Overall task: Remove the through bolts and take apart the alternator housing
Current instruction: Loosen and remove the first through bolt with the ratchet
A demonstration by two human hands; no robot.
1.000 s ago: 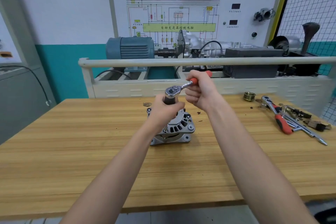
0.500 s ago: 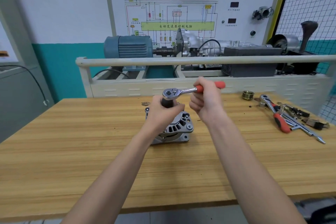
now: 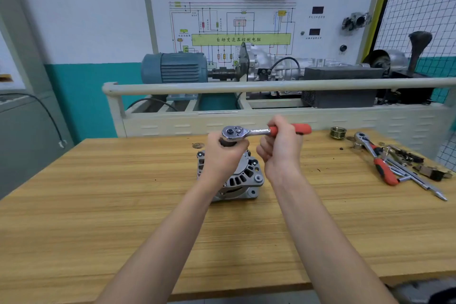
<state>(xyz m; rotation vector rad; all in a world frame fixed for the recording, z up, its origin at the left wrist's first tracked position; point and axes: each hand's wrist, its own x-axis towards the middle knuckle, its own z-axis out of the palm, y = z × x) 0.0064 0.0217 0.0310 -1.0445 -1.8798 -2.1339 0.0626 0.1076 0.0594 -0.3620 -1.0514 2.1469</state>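
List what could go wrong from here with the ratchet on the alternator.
1. The silver alternator stands unclamped on the wooden table, steadied only by the left hand; a hard pull might tip or spin it.
2. The right hand grips the red-handled ratchet high above the housing; the black socket may slip off the fastener, hidden here, and pinch the fingers.

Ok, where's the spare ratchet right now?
In the head view the spare ratchet lies on the table's far right, beside the loose sockets and bits.
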